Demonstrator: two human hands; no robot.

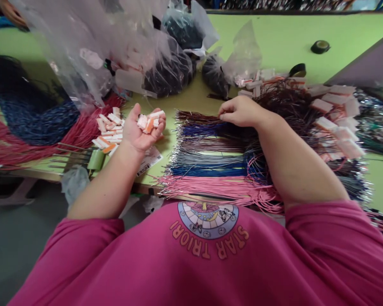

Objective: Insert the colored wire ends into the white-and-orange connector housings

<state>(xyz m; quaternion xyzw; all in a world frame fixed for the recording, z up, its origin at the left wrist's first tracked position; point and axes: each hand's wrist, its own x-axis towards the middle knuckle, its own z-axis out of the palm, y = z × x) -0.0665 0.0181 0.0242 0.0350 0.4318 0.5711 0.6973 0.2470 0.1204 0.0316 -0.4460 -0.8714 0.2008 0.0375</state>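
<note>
Palm up, my left hand (135, 136) is closed around a small handful of white and orange plastic pieces (149, 123) that look like connector housings. More such pieces lie in a pile (110, 131) on the table beside it. My right hand (241, 111) has its thumb and fingers pinched together at the right part of the dark brown wires (196, 117), on them; the exact wire end is hidden. Below the brown row lie rows of purple wires (198, 128), grey wires (204, 158), blue wires (207, 170) and pink wires (204, 185), their metal-tipped ends facing left.
White connectors (336, 102) on dark wires are heaped at the right. Plastic bags (169, 63) stand at the back, near a tape roll (320, 46). Red and blue wire bundles (35, 114) and a green block with metal rods (96, 159) lie left. Another person's hand (11, 15) shows top left.
</note>
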